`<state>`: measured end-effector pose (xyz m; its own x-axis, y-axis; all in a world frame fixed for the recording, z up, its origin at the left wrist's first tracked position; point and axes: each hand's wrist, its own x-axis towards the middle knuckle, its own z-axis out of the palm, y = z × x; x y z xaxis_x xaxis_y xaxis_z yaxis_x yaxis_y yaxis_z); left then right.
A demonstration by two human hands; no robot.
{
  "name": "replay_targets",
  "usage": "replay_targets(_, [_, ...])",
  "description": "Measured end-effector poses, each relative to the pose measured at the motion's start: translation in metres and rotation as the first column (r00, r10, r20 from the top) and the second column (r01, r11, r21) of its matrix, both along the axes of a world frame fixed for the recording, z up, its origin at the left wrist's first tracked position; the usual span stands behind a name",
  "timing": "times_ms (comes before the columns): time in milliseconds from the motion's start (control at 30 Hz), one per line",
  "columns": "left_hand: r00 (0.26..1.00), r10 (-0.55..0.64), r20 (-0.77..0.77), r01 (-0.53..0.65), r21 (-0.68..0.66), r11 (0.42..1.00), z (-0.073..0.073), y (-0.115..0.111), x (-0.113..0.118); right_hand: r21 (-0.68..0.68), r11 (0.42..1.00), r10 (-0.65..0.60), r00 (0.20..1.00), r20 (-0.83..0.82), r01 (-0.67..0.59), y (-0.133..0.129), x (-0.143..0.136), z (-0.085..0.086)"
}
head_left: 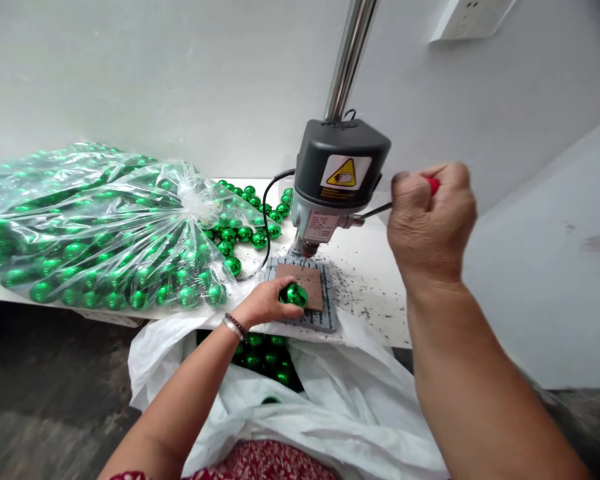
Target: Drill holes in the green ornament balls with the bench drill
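Note:
A shiny green ball (pixel 297 295) is gripped in the fingers of my left hand (pixel 266 301), just over the drill press base. My right hand (pixel 433 223) is wrapped round the red-ended feed lever (pixel 380 209) at the side of the drill press (pixel 343 163). The thin drill bit (pixel 305 263) points down, above and slightly behind the ball; I cannot tell whether they touch. Under the bit, a brown board (pixel 314 280) lies on the grey metal base (pixel 330 319).
A clear plastic bag (pixel 105 227) full of green balls lies at left on the white table (pixel 375 273). Loose balls (pixel 245 233) sit behind the black cable (pixel 266 217). Dark shavings are scattered right of the base. An open white sack (pixel 350 393) with green balls hangs at the front edge.

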<state>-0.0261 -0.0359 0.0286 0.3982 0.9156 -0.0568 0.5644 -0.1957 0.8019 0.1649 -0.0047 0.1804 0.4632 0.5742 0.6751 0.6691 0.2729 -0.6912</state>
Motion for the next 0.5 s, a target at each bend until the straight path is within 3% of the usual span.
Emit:
replay_targets(100, [0.994, -0.096, -0.051, 0.094, -0.028, 0.995, 0.007, -0.013, -0.025, 0.039, 0.999, -0.006, 1.000, 0.006, 0.006, 0.001, -0.002, -0.005])
replay_targets(167, [0.995, -0.002, -0.104, 0.005, 0.031, 1.000, 0.009, -0.009, -0.039, 0.067, 0.998, -0.015, 1.000, 0.006, 0.014, 0.002, -0.002, -0.009])
replay_targets(233, [0.965, 0.173, -0.200, -0.141, 0.164, 0.976, 0.010, 0.004, -0.049, 0.080, 0.997, -0.018, 1.000, -0.008, 0.019, 0.003, -0.002, -0.010])
replay_targets(300, [0.876, 0.347, -0.336, -0.241, 0.318, 0.917, 0.010, 0.022, -0.058, 0.072, 0.997, -0.021, 0.999, -0.032, 0.023, 0.003, -0.002, -0.009])
replay_targets(367, [0.748, 0.439, -0.498, -0.277, 0.368, 0.888, 0.010, 0.038, -0.067, 0.058, 0.998, -0.013, 0.999, -0.044, 0.016, 0.003, -0.002, -0.007])
replay_targets(433, [0.626, 0.426, -0.654, -0.297, 0.306, 0.905, 0.008, 0.046, -0.073, 0.056, 0.998, -0.004, 0.999, -0.036, 0.006, 0.002, -0.002, -0.007])
replay_targets(500, [0.558, 0.380, -0.738, -0.287, 0.258, 0.922, 0.005, 0.048, -0.078, 0.070, 0.997, 0.011, 1.000, -0.019, -0.010, 0.002, -0.001, -0.008])
